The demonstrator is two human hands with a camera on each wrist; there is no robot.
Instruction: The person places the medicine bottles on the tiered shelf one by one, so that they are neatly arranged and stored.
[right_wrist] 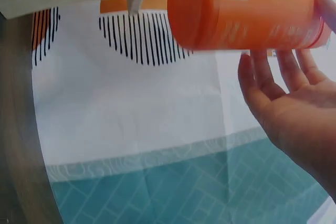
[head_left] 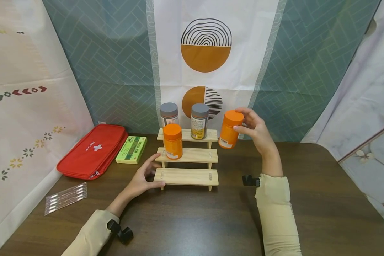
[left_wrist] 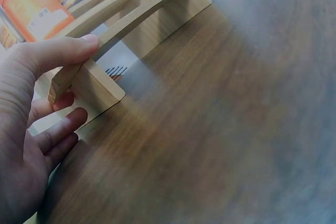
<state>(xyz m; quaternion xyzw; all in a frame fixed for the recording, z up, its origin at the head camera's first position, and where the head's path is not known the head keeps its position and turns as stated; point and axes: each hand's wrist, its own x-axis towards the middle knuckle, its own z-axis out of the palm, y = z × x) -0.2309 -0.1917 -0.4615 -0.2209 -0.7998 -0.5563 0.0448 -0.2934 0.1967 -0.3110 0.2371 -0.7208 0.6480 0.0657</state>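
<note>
An orange pill bottle (head_left: 229, 131) is held in the air by my right hand (head_left: 256, 131), to the right of a three-step wooden rack (head_left: 187, 176). In the right wrist view the same bottle (right_wrist: 252, 11) lies between thumb and fingers. My left hand (head_left: 144, 177) grips the left end of the rack's lowest step; its thumb (left_wrist: 79, 50) presses on the front edge. Another orange bottle (head_left: 173, 142) stands on the middle step at the left. Two grey-capped bottles, one at left (head_left: 169, 115) and one at centre (head_left: 199, 122), stand on the top step.
A red first aid pouch (head_left: 91, 151) lies on the brown table (head_left: 192, 220) at the left. Beside it is a green and yellow box (head_left: 132, 150). A clear packet of cotton swabs (head_left: 66, 199) lies nearer the front. Patterned cloth hangs behind the rack.
</note>
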